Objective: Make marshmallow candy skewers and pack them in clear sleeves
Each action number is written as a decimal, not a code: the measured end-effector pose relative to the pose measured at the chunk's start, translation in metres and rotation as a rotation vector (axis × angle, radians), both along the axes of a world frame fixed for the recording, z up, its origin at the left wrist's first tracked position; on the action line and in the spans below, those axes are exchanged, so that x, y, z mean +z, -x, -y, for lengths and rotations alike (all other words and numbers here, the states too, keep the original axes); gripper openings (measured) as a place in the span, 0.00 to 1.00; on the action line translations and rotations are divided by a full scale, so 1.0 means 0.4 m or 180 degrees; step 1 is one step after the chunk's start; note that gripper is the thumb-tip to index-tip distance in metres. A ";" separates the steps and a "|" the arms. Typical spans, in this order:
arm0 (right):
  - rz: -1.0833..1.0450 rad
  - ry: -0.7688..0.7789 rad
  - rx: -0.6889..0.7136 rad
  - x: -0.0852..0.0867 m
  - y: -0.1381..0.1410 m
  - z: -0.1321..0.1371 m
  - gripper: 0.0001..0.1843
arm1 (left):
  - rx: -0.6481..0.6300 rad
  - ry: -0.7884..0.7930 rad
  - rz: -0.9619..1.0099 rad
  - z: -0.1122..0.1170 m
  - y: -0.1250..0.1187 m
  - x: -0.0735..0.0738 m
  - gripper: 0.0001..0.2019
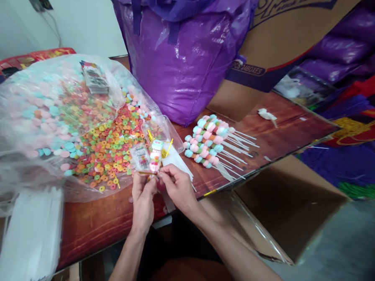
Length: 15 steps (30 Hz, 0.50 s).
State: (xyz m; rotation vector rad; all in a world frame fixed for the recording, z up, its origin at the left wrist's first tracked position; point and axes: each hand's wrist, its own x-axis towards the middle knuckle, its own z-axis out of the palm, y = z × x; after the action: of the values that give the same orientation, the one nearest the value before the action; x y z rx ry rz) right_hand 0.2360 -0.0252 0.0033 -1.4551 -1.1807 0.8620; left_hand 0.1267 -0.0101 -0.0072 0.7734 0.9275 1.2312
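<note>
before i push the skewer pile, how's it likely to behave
The skewer pile would probably shift apart, since nothing visible binds it. Its candy may squash, looking puffy. Each skewer could feel end-heavy, the sticks being thin.

On my remote feed I'm seeing a gold tie [145,173], pink, pale-blue, green and orange candy skewers [208,136], red-orange-yellow-green candy rings [121,135], a purple bag [177,65] and a reddish-brown, wood-grained table [98,229].

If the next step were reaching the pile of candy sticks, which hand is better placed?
Probably the right hand: it is nearer the candy sticks, while the left hand sits farther off.
</note>
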 end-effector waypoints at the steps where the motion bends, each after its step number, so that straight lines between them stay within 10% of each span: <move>1: -0.0001 0.0009 -0.0033 -0.002 0.003 0.001 0.09 | -0.0012 -0.0047 -0.0022 0.002 -0.003 0.000 0.10; 9: 0.0223 -0.0231 0.0007 -0.026 0.025 0.014 0.09 | 0.0030 0.0297 0.0319 -0.005 -0.008 0.006 0.14; 15: -0.0185 -0.0639 0.0474 -0.006 -0.001 0.019 0.09 | -0.0910 0.1584 0.1357 -0.012 0.031 0.057 0.15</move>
State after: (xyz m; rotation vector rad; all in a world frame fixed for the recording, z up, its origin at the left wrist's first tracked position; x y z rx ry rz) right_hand 0.2364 -0.0328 0.0010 -1.1844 -1.3047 0.8544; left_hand 0.1143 -0.0054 0.0156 0.2200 0.6966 0.8172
